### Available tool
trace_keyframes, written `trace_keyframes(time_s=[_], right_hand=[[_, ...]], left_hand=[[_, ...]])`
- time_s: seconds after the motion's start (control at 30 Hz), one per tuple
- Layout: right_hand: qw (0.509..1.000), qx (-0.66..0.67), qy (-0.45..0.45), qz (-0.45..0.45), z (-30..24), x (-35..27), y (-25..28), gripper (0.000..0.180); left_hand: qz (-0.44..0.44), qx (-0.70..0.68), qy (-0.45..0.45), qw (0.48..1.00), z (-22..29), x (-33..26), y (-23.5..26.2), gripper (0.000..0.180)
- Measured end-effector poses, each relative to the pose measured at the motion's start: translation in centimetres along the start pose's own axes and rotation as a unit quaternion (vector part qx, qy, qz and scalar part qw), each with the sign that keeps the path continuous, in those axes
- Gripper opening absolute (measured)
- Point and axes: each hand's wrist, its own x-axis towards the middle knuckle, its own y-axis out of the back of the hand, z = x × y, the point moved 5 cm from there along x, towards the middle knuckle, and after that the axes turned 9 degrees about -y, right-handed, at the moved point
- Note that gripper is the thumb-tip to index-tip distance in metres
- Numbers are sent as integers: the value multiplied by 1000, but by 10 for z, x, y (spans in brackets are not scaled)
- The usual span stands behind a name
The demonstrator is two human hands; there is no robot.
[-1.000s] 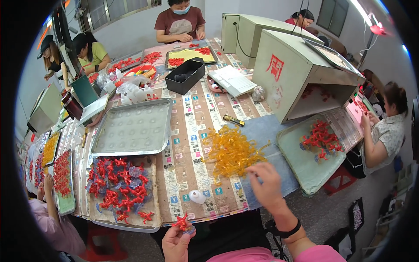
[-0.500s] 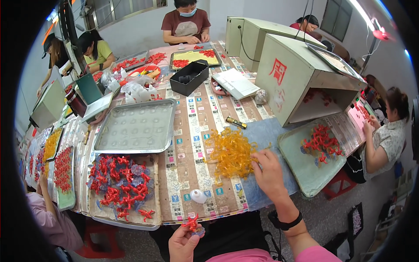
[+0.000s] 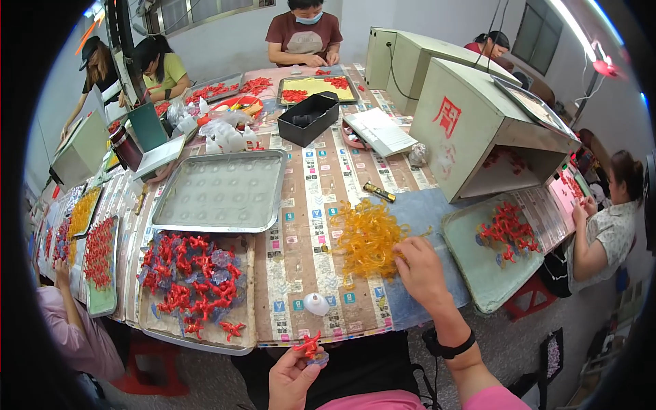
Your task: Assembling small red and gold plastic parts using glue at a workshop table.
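Observation:
In my left hand [image 3: 292,380], near the table's front edge, a small red plastic figurine [image 3: 309,344] on a clear purplish base is pinched between thumb and fingers. My right hand [image 3: 422,270] reaches to the right side of a heap of translucent yellow plastic pieces [image 3: 369,239]. Its fingertips touch the heap and are drawn together; whatever lies between them is hidden. Between the hands stands a small white bottle [image 3: 316,305] with a pointed tip. Left of it, a shallow tray [image 3: 247,301] bears many similar red figurines with purplish bases.
An empty-looking metal tray [image 3: 225,222] lies behind the figurine tray. To the right are a green tray [image 3: 492,290] of red figurines and an open-fronted metal box [image 3: 444,137]. A battery [image 3: 379,193] and a black bin [image 3: 309,121] stand farther back. Several people work around the table.
The whole view has shifted slightly to the right. The figurine in my left hand is turned a little. My right hand stays at the yellow heap.

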Motion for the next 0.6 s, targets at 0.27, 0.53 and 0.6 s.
trace_keyframes(time_s=[0.27,0.53,0.6], right_hand=[[987,108,-119,-30,10,-6,4,16],[732,519,-311,-313,-36,-78,-18,20],[723,520,-315,-330,-48,-89,-20,20]], left_hand=[[14,-1,28,1000,0,2,-2,39],[-33,-63,42,997,-10,11,-8,39],[-28,-62,48,997,-7,13,-9,39]])
